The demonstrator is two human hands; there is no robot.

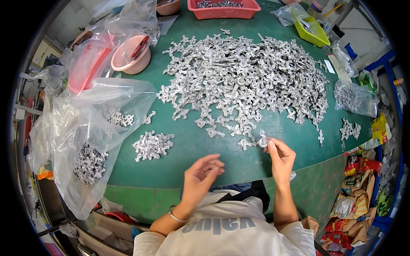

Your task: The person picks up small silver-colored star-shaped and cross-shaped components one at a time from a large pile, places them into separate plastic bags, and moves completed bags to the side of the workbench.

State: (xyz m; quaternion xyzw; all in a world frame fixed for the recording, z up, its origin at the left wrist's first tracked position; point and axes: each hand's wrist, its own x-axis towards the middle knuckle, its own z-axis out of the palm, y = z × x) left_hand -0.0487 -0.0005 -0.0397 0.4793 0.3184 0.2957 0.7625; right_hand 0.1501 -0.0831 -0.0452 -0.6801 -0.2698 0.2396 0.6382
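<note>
A wide heap of small silvery metal castings (239, 72) covers the middle of the green table. At its near edge my right hand (280, 160) pinches one casting (262, 140) between thumb and fingertips. Another loose casting (246, 144) lies just left of it. My left hand (203, 173) hovers near the table's front edge, its fingers loosely bent and apart, with nothing visible in them. Farther left sits a small separate pile of castings (152, 146). Beside that pile, a clear plastic bag (124, 96) holds more castings (90, 164) of the same look.
A pink bowl (144, 64) and a pink tray (87, 70) stand at the left. At the back are a red tray (224, 13) of metal parts and a yellow-green basket (314, 37). Bagged parts (354, 98) and a few castings (350, 129) lie at the right.
</note>
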